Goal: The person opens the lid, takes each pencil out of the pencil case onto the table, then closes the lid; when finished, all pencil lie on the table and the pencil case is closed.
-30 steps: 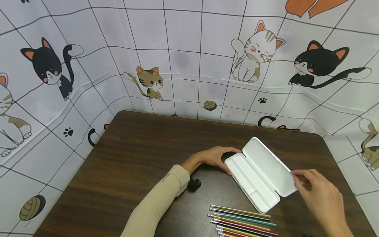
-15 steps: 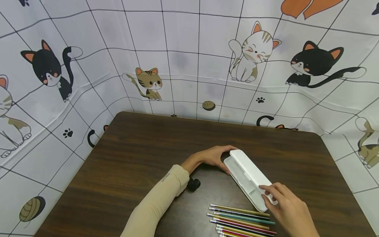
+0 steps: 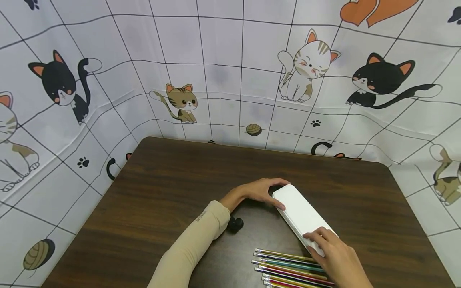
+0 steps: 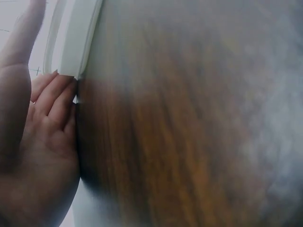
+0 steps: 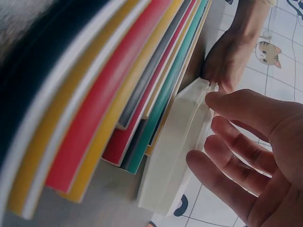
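A white pencil case (image 3: pixel 299 210) lies closed at a slant on the brown table, right of centre in the head view. Its far end sits between the thumb and fingers of my left hand (image 3: pixel 261 190), which holds it there. On the lid's near end rest the fingertips of my right hand (image 3: pixel 338 254). In the right wrist view, that right hand (image 5: pixel 258 156) has loosely bent fingers against the lid edge of the case (image 5: pixel 173 146). Several pencils (image 3: pixel 288 267) lie side by side below the case, partly hidden by the right hand. The inside of the case is hidden.
A small black object (image 3: pixel 235 225) is by my left wrist, beside the beige sleeve (image 3: pixel 194 240). The wooden table (image 3: pixel 187 172) ends at a cat-patterned curtain (image 3: pixel 223 80) behind and along both sides.
The case's lid has swung from fully open to closed, moved by my right hand, which travelled leftward. My left hand has stayed at the far end of the case. The pencils have not moved.
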`<action>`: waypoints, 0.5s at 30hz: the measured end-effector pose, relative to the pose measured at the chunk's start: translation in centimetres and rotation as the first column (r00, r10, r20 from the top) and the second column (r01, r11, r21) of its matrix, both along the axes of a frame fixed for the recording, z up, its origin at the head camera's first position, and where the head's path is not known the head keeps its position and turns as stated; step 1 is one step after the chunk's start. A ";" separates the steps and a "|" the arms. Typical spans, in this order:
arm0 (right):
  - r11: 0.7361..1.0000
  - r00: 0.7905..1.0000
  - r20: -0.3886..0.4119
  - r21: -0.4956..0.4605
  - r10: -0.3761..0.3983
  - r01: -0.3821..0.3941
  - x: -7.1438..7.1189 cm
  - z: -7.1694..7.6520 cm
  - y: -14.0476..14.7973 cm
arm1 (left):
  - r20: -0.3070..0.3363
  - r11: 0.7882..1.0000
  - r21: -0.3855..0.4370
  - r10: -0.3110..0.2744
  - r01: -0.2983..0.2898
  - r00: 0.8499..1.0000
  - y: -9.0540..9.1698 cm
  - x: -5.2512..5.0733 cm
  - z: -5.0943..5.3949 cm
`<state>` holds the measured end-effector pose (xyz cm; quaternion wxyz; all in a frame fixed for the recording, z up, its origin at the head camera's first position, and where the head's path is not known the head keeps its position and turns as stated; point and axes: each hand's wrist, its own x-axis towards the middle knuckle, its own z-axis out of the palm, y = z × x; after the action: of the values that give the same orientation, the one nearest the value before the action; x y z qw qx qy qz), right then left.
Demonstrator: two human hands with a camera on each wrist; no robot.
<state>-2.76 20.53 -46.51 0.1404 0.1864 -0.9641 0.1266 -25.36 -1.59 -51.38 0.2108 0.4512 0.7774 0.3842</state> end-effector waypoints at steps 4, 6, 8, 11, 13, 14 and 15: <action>1.000 1.000 0.018 -0.002 -0.007 0.007 0.0 -0.1 -0.1 | -0.010 1.000 -0.024 0.014 -0.014 1.000 -0.1 0.1 0.2; 1.000 1.000 0.011 -0.002 -0.006 0.006 -0.1 -0.1 -0.1 | -0.018 0.999 -0.031 0.015 -0.016 1.000 -0.1 0.1 0.2; 1.000 1.000 0.003 -0.001 -0.005 0.005 -0.1 -0.1 -0.1 | -0.020 0.999 -0.034 0.015 -0.016 1.000 -0.1 0.0 0.1; 1.000 1.000 -0.007 0.001 -0.008 0.008 -0.1 -0.1 -0.1 | -0.017 1.000 -0.027 0.011 -0.011 1.000 0.0 0.0 0.0; 1.000 1.000 -0.008 0.004 -0.009 0.009 -0.1 -0.2 -0.1 | -0.017 1.000 -0.024 0.009 -0.010 1.000 0.0 0.0 -0.1; 1.000 1.000 -0.009 0.006 -0.009 0.009 -0.1 -0.2 -0.1 | -0.014 1.000 -0.024 0.009 -0.010 1.000 0.1 0.0 -0.2; 1.000 1.000 -0.010 0.008 -0.008 0.008 -0.1 -0.3 -0.1 | -0.015 1.000 -0.025 0.010 -0.011 1.000 0.1 0.0 -0.2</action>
<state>-2.88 20.41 -46.78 0.1450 0.1840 -0.9646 0.1211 -25.37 -1.51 -51.59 0.2084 0.4474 0.7860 0.3723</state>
